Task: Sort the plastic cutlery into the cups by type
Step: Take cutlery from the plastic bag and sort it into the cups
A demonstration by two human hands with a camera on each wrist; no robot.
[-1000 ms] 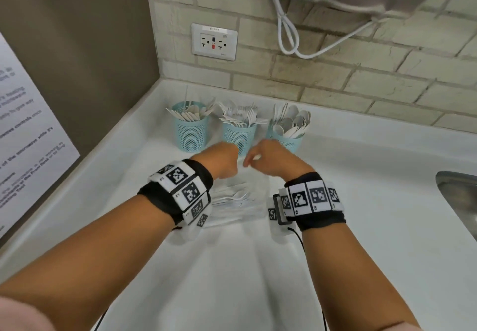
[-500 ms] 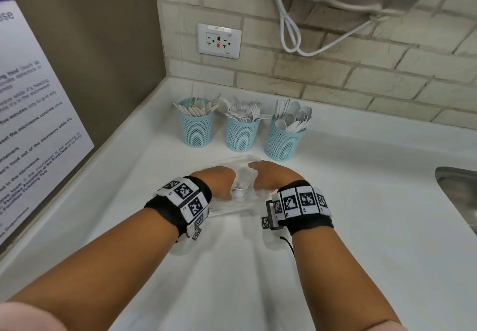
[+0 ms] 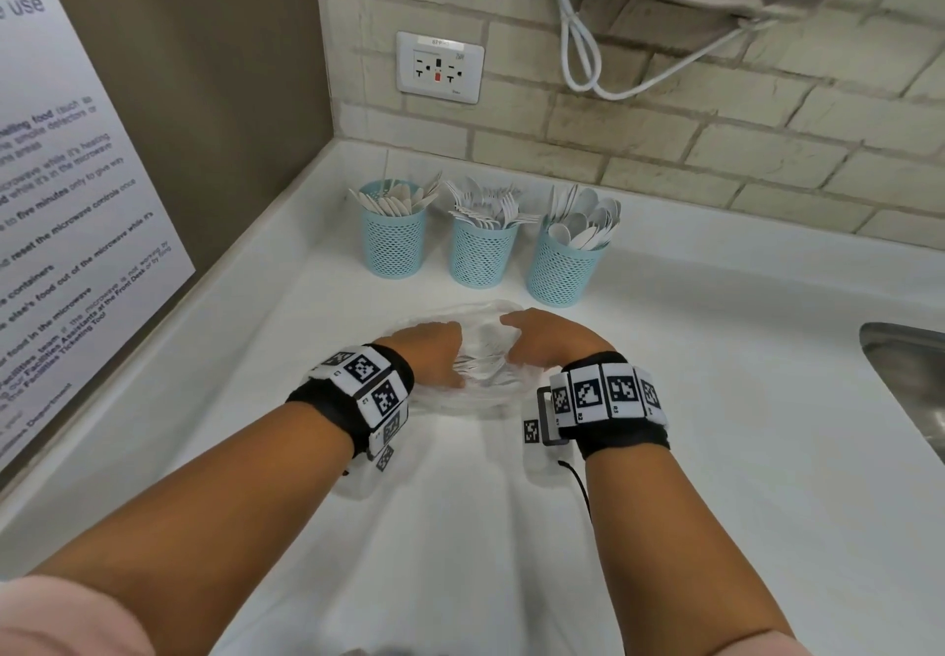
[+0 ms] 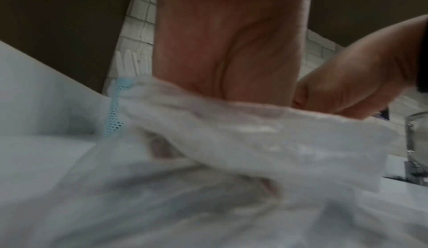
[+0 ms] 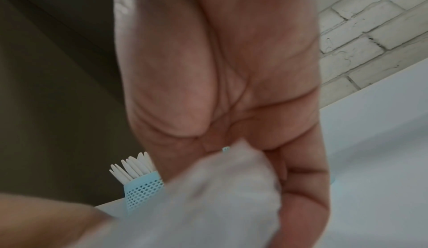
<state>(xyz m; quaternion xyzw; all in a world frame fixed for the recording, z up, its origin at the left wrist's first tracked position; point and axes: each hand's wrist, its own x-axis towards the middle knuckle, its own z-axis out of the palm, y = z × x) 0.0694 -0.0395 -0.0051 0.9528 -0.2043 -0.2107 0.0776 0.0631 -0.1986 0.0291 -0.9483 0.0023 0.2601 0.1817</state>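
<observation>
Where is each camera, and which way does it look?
Head: on the head, looking down at the counter, three cups, both forearms.
Left wrist: under the left hand, facing the plastic bag.
Right wrist: under the right hand, facing the knife cup.
All three share the bag.

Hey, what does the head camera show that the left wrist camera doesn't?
Only the head view shows all three blue mesh cups: knives, forks, spoons, plus the wall outlet and sink edge. Only the left wrist view shows the left hand palm from below. Both show the clear plastic bag gripped by both hands, with the right hand opposite.
</observation>
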